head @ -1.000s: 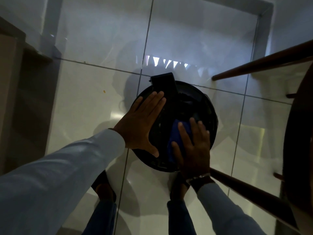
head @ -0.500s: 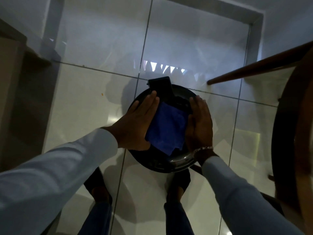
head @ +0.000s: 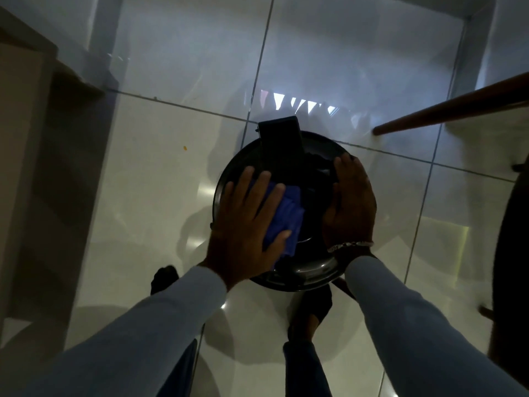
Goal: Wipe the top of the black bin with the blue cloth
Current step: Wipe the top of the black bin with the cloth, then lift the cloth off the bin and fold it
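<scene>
A round black bin (head: 312, 272) stands on the tiled floor straight below me, seen from above, with a black pedal or hinge tab (head: 282, 138) at its far edge. The blue cloth (head: 287, 216) lies bunched on the left half of the lid. My left hand (head: 247, 222) presses flat on the cloth, fingers spread, thumb over its near edge. My right hand (head: 350, 202) rests flat on the right side of the lid, holding nothing, a bracelet at its wrist. Part of the cloth is hidden under my left palm.
Glossy white floor tiles (head: 160, 196) surround the bin. A wooden chair leg (head: 446, 110) slants in at the upper right and a dark rounded chair edge (head: 512, 253) fills the right side. A brown cabinet (head: 25, 167) stands along the left. My feet (head: 312, 310) are below the bin.
The cloth went from under my right hand to under my left hand, and is now bunched on the lid's left half. My right hand moved to the lid's right edge.
</scene>
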### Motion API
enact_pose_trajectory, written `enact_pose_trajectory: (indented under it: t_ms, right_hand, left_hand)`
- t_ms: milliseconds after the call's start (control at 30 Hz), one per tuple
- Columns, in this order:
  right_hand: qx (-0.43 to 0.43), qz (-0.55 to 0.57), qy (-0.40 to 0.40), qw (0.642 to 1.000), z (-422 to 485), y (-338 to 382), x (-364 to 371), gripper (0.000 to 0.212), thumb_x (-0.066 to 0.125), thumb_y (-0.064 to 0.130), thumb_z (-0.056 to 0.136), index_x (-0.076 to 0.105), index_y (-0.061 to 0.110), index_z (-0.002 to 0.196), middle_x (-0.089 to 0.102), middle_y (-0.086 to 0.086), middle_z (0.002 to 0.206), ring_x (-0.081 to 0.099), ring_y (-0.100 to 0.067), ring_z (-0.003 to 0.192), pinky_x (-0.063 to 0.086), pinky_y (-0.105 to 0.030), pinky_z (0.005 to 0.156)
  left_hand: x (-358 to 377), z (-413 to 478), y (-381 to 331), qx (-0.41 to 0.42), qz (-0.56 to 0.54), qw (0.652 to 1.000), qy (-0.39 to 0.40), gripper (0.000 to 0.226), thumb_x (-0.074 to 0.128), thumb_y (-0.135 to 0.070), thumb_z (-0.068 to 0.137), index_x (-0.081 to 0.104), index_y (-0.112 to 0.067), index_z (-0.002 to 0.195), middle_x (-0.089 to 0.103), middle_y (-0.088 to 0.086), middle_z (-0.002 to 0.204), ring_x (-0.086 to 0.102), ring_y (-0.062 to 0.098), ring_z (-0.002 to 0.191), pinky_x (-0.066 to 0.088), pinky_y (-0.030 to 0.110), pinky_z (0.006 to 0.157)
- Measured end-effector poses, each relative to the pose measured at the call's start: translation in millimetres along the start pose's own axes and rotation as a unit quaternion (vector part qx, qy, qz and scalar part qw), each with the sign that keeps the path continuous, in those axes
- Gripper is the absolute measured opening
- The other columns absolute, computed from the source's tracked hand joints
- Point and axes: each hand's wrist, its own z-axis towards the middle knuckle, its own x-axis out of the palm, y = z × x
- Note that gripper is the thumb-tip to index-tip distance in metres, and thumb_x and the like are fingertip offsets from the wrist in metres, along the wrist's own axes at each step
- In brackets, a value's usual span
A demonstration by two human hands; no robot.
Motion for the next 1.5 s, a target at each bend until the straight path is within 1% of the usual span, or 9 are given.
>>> enact_pose_trajectory:
  t_ms: [233, 500, 600, 800, 933, 1067, 1200, 1333, 1500]
  right_hand:
    - [0.008, -0.020, -0.001, 1.000, 0.6, 1.3, 1.5, 0.040, 0.039, 0.011, 0.095, 0.046, -0.001, 0.133, 0.048, -0.023, 0.140, 0.039, -0.040, 0.135, 0.037, -0.061, 0.107]
    - [0.017, -0.054, 0.003, 0.998, 2.9, 1.4, 3.0, 0.046, 0.033, 0.020, 0.094, 0.045, 0.003, 0.135, 0.048, -0.020, 0.142, 0.038, -0.037, 0.136, 0.037, -0.058, 0.109]
    - [0.019, -0.038, 0.000, 0.999, 3.2, 1.9, 3.4, 0.044, 0.035, 0.019, 0.095, 0.044, 0.003, 0.136, 0.047, -0.020, 0.143, 0.037, -0.036, 0.137, 0.035, -0.058, 0.110]
    - [0.052, -0.079, 0.072, 0.993, 10.0, 17.1, -14.4, 0.045, 0.044, 0.013, 0.095, 0.040, 0.006, 0.139, 0.039, -0.017, 0.149, 0.029, -0.034, 0.142, 0.030, -0.055, 0.113]
    - [0.088, -0.009, 0.042, 0.995, -19.6, 45.5, -32.8, 0.048, 0.049, 0.038, 0.091, 0.049, 0.010, 0.131, 0.058, -0.016, 0.128, 0.054, -0.031, 0.119, 0.046, -0.050, 0.099]
    - [0.170, 0.044, 0.191, 0.966, -66.4, 87.8, -19.1, 0.077, 0.066, 0.045, 0.082, 0.028, 0.017, 0.143, 0.043, -0.010, 0.138, 0.046, -0.027, 0.122, 0.040, -0.041, 0.104]
    - [0.268, 0.120, 0.143, 0.945, -62.9, 105.1, -32.2, 0.073, 0.071, 0.015, 0.080, 0.033, 0.013, 0.143, 0.046, -0.014, 0.141, 0.044, -0.031, 0.129, 0.038, -0.034, 0.105]
    - [0.239, 0.199, 0.004, 0.950, -55.5, 137.5, -118.2, 0.071, 0.078, 0.011, 0.073, 0.042, 0.022, 0.134, 0.057, 0.003, 0.118, 0.056, -0.007, 0.099, 0.042, 0.001, 0.074]
    - [0.161, 0.175, -0.202, 0.950, -48.4, 150.3, -264.9, 0.059, 0.074, 0.002, 0.075, 0.048, 0.017, 0.126, 0.052, 0.027, 0.107, 0.056, 0.015, 0.095, 0.050, -0.006, 0.070]
  left_hand:
    - [-6.7, 37.4, -3.1, -0.168, -0.045, 0.983, -0.064, 0.066, 0.045, -0.051, 0.089, 0.036, -0.014, 0.143, 0.037, 0.020, 0.151, 0.025, 0.043, 0.142, 0.029, 0.052, 0.114]
    - [17.9, -16.5, -6.6, 0.213, 0.074, 0.974, 0.032, 0.071, 0.041, -0.059, 0.089, 0.037, -0.011, 0.143, 0.046, 0.022, 0.145, 0.024, 0.045, 0.142, 0.014, 0.055, 0.119]
    - [3.3, -5.2, 21.3, 0.264, 0.098, 0.957, 0.063, 0.072, 0.036, -0.059, 0.093, 0.028, -0.012, 0.147, 0.043, 0.021, 0.147, 0.023, 0.043, 0.143, 0.016, 0.053, 0.119]
    - [-24.8, -16.8, -4.3, -0.067, -0.096, 0.993, 0.024, 0.070, 0.033, -0.051, 0.096, 0.011, -0.014, 0.151, 0.013, 0.018, 0.160, 0.011, 0.033, 0.149, 0.026, 0.047, 0.118]
    - [-26.5, -34.8, -37.2, -0.301, -0.195, 0.931, -0.061, 0.054, 0.045, -0.029, 0.096, 0.035, -0.004, 0.143, 0.043, 0.026, 0.141, 0.042, 0.040, 0.129, 0.042, 0.048, 0.103]
    - [-40.2, -28.1, -46.6, -0.411, -0.269, 0.869, -0.061, 0.039, 0.065, -0.015, 0.086, 0.053, -0.004, 0.121, 0.060, 0.018, 0.113, 0.056, 0.036, 0.106, 0.045, 0.038, 0.085]
    - [-76.7, -6.7, -49.1, -0.394, -0.329, 0.858, 0.007, 0.025, 0.069, -0.014, 0.082, 0.060, -0.006, 0.104, 0.061, 0.005, 0.092, 0.059, 0.025, 0.089, 0.041, 0.025, 0.068]
    - [-147.2, 8.1, -84.6, -0.321, -0.411, 0.853, 0.023, 0.022, 0.069, -0.013, 0.084, 0.060, -0.009, 0.104, 0.065, 0.004, 0.093, 0.062, 0.022, 0.086, 0.047, 0.026, 0.068]
    - [-220.2, 29.6, -213.6, -0.235, -0.520, 0.821, -0.001, 0.017, 0.070, -0.015, 0.083, 0.063, -0.027, 0.093, 0.069, -0.014, 0.083, 0.067, -0.005, 0.072, 0.050, 0.009, 0.056]
